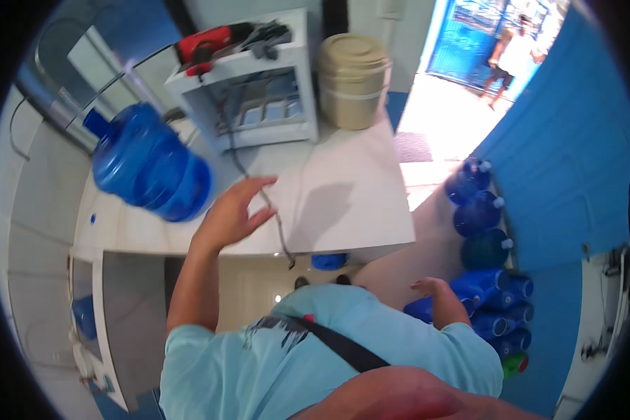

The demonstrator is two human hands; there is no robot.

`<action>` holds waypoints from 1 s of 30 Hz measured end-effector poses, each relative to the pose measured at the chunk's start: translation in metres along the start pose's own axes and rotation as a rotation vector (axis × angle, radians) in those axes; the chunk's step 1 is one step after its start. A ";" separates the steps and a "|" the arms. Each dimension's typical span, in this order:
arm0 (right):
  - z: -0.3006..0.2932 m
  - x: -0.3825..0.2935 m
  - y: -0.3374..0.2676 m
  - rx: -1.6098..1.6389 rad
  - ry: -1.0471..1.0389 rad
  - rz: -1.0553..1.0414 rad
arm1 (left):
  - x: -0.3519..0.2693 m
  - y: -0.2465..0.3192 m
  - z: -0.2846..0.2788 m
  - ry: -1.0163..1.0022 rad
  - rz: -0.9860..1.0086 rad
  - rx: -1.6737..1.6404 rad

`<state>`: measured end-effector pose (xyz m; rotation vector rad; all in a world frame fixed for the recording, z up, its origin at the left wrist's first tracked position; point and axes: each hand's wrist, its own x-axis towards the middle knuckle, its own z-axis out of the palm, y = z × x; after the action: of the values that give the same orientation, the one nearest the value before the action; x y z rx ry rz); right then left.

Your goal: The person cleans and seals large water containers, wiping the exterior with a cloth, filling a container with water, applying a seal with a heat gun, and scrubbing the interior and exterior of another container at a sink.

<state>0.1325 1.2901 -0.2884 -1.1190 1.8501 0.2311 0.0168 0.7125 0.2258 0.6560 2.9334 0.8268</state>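
My left hand hovers over the white counter, thumb and fingers spread, nothing gripped. A dark cord passes behind its fingers and hangs over the counter's front edge. This cord leads up towards a red power tool, apparently a heat gun, lying on a small white shelf unit. Left of my hand, a large blue water jug with a blue cap stands on the counter. My right hand is low at my side near several blue containers; its fingers look loosely extended with nothing visible in them.
A beige lidded drink cooler stands at the counter's back right. Several round bottles line the blue wall. Beyond the bright doorway is a person. A faucet rises at upper left. Something blue sits beneath the counter edge.
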 end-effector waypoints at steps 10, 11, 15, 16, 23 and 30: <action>-0.029 0.032 -0.082 1.029 -0.101 0.312 | 0.090 -0.052 -0.061 0.691 0.059 0.610; -0.080 0.015 -0.111 1.411 -0.013 0.587 | 0.089 -0.063 -0.062 0.774 -0.106 0.826; -0.081 -0.015 -0.134 1.474 0.000 0.719 | 0.125 -0.114 -0.055 0.707 -0.203 1.004; -0.071 -0.017 -0.134 1.485 0.033 0.733 | 0.134 -0.124 -0.057 0.706 -0.194 1.003; -0.035 -0.006 -0.166 1.596 0.094 0.836 | 0.192 -0.134 -0.122 0.780 -0.297 0.950; -0.036 -0.002 -0.221 1.673 0.160 0.878 | 0.318 -0.142 -0.150 0.524 -0.067 0.427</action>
<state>0.2813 1.1453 -0.2046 0.8292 1.7092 -0.8215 -0.3481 0.6573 0.3111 0.3890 3.6358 0.4073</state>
